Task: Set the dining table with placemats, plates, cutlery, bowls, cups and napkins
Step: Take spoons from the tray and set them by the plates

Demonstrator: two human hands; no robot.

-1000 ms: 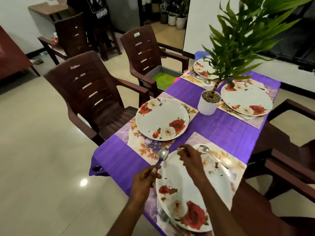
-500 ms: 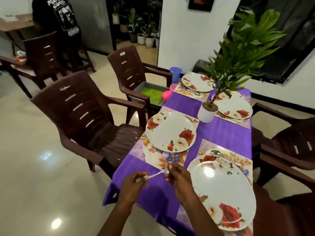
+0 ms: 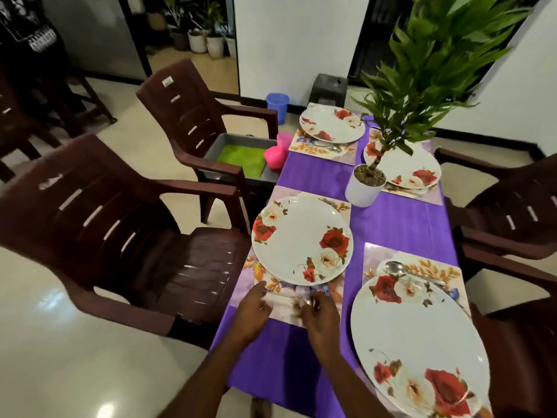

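Observation:
A purple-clothed table (image 3: 391, 221) carries several floral placemats, each with a white rose-patterned plate. My left hand (image 3: 251, 309) and my right hand (image 3: 319, 312) are over the near-left placemat (image 3: 283, 310), just in front of its plate (image 3: 303, 239). Between them a thin metal spoon (image 3: 286, 295) lies crosswise, low over the mat; my left fingers pinch its handle and my right fingers hold the other end. It is blurred. Another spoon (image 3: 401, 268) rests on the near-right placemat beyond the big plate (image 3: 419, 342). Two more plates (image 3: 331, 123) (image 3: 404, 167) sit at the far end.
A potted plant in a white pot (image 3: 364, 185) stands mid-table. Brown plastic chairs ring the table; the far-left chair holds a grey tray (image 3: 232, 140) with a green cloth and pink cups (image 3: 274, 155). A blue bucket (image 3: 277, 107) is on the floor.
Both hands carried the spoon from above the near-right plate leftward to the near-left placemat and lowered it in front of that plate. My view swung left and back.

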